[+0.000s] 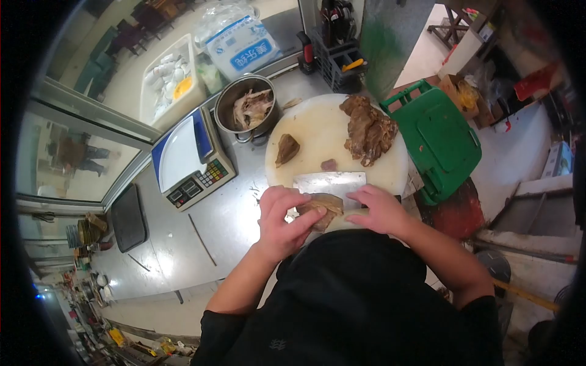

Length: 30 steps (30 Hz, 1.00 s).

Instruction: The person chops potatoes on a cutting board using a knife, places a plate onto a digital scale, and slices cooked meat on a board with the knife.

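My left hand (284, 216) is closed around a brown piece of cooked meat (323, 209) at the front edge of the round cutting board (311, 125). At the meat's right side is my right hand (381, 210), thumb and fingers apart, its fingertips near the meat and over the cleaver's edge. The cleaver (329, 180) lies on the board just beyond both hands, its wide blade showing; its handle is mostly hidden. Farther back sit a small reddish scrap (329, 165), a brown meat chunk (287, 149) and a large pile of brown meat (370, 131).
Left of the board stand a metal pot (268, 125) with pale meat and bones and a digital scale (204, 180) with a white tray. A green lidded bin (439, 146) is at the right. A black tray (129, 218) rests on the steel counter (177, 244).
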Each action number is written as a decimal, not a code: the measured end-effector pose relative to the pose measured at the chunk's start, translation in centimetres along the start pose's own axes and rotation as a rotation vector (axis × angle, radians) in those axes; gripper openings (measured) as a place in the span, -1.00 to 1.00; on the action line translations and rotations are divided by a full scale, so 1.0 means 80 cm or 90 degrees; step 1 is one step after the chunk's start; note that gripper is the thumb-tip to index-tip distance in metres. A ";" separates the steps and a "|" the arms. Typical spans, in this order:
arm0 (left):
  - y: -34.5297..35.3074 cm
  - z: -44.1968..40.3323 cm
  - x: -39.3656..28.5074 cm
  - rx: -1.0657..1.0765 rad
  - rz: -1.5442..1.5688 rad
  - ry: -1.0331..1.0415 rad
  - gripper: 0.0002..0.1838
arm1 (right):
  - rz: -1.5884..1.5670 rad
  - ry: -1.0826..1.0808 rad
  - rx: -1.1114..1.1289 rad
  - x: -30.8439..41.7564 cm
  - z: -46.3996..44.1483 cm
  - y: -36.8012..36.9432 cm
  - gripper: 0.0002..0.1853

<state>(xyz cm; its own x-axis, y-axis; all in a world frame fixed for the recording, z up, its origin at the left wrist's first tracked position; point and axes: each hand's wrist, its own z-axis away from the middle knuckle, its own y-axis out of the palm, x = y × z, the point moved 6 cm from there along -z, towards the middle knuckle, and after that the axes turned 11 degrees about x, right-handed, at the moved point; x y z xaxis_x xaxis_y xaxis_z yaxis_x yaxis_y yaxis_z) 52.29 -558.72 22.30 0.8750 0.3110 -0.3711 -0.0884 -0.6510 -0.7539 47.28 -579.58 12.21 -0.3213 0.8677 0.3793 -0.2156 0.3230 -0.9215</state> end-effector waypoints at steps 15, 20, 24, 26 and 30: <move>-0.017 0.019 -0.013 -0.336 0.165 -0.127 -0.64 | -0.541 -0.161 -0.128 0.094 -0.010 -0.108 -0.34; 0.012 0.039 0.005 -0.085 0.577 -0.347 -0.65 | -0.593 -0.158 -0.191 0.083 -0.006 -0.098 -0.37; 0.012 0.011 -0.018 -0.082 0.816 -0.463 -0.53 | -0.547 -0.148 -0.216 0.081 -0.003 -0.102 -0.39; 0.013 0.007 -0.018 -0.051 0.812 -0.489 -0.52 | -0.503 -0.160 -0.213 0.086 -0.001 -0.110 -0.38; 0.015 0.003 -0.019 -0.038 0.838 -0.512 -0.50 | -0.439 -0.183 -0.216 0.089 0.001 -0.111 -0.36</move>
<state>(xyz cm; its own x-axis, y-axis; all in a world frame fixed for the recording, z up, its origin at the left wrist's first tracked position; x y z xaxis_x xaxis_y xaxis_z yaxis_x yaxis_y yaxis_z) 50.77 -559.81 21.80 -0.2846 -0.2210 -0.9328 -0.5306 -0.7741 0.3452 46.83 -576.32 23.06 -0.4519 0.3169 0.8339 -0.1744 0.8853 -0.4310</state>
